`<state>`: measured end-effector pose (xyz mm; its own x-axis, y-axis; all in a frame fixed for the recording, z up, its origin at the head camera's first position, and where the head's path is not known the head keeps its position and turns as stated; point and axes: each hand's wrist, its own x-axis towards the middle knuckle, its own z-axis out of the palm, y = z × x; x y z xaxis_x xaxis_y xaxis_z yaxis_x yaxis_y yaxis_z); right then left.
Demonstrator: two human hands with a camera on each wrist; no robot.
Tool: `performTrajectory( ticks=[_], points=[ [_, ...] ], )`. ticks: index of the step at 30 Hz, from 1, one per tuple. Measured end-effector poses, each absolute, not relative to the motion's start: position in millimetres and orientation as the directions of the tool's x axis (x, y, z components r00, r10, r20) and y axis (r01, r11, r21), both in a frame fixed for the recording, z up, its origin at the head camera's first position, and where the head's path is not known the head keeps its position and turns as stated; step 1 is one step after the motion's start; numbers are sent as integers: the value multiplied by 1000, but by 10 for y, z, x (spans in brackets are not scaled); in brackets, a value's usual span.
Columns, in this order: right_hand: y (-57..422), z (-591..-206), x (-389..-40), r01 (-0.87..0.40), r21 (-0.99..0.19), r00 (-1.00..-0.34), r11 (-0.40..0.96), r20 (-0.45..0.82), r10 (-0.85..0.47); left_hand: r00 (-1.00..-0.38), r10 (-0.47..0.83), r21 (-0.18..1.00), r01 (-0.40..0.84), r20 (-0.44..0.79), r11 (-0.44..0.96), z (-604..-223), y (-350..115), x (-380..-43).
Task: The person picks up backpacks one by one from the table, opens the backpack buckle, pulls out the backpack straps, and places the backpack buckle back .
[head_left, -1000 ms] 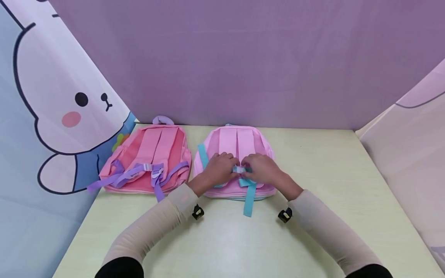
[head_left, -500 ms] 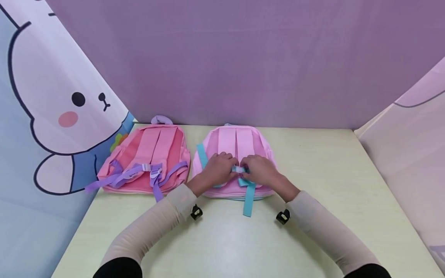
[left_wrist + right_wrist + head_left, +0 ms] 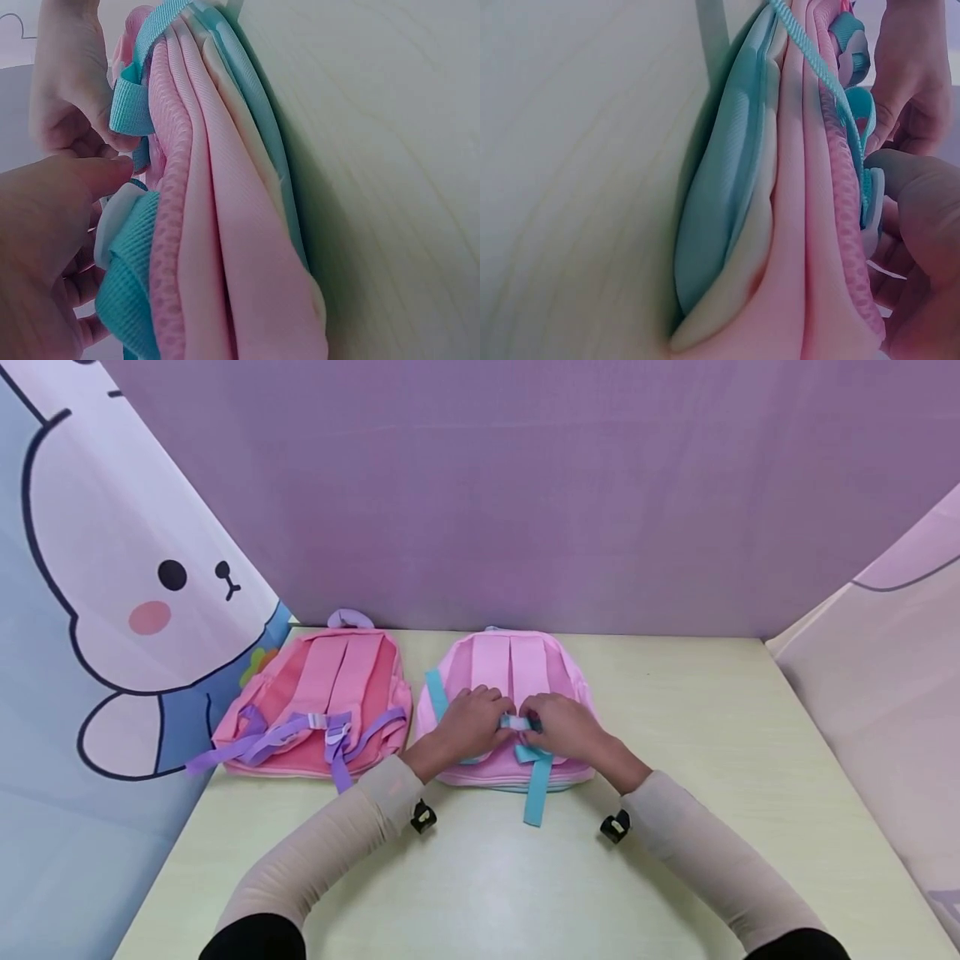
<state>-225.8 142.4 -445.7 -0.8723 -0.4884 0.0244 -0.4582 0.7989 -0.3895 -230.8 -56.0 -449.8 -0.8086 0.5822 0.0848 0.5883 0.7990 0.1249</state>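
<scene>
A light pink backpack [image 3: 491, 662] lies on the table with its strap side up and teal webbing straps across it. My left hand [image 3: 474, 727] and right hand [image 3: 564, 727] meet over its middle, fingers curled. Between them they pinch a short stretch of teal strap [image 3: 514, 723]. In the left wrist view a pale plastic buckle [image 3: 116, 217] sits by my left thumb; in the right wrist view another pale buckle [image 3: 873, 206] lies under my right thumb. A loose teal strap end [image 3: 536, 797] hangs over the bag's front edge. My fingers partly hide the grip.
To the left lies a coral pink backpack [image 3: 352, 660] with purple straps [image 3: 277, 737], almost touching the first. Both stand on a pale wooden table [image 3: 675, 760]. A purple cloth wall [image 3: 525, 510] rises behind, and a printed cartoon cloth [image 3: 150, 568] is on the left.
Both hands stay at the same strap with only tiny shifts. The bags keep their places; the head view sways slightly.
</scene>
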Motion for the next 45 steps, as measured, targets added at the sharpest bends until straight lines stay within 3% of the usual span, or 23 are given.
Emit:
performTrajectory(
  ticks=[14, 45],
  points=[
    [1501, -4446, -2292, -483, -443, -861, 755, 84, -502, -815, 569, 181, 580, 112, 795, -4511, -572, -2330],
    [1546, -4388, -2274, -505, -445, -855, 740, 141, -499, -832, 550, 363, 536, 73, 762, -4419, -606, -2339]
  ],
)
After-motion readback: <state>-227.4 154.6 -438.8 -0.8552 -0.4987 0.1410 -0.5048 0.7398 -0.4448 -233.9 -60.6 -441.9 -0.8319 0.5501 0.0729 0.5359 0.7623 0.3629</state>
